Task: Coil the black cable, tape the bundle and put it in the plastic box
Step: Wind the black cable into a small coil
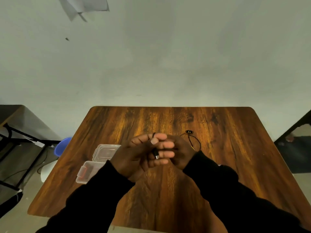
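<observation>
From the head view I see both hands raised together above the middle of the wooden counter. My left hand is curled, its fingers closed around part of the black cable; a short loop of it pokes out above the index finger and a plug end with a pale metal tip shows between the fingers. My right hand sits just behind and against the left, fingers bent toward it, but I cannot tell whether it is actually gripping the cable or only steadying it, since the left hand's fingers cover the contact. Both arms wear black sleeves.

The rest of the cable trails out past the right hand and lies on the counter in a loose loop, ending in a small dark connector farther back; a thin yellow strand shows beside the right wrist.

The clear plastic box sits on the counter to the left of my left wrist, open, with a reddish clasp at its near-left end. Its lid lies flat just behind it.
</observation>
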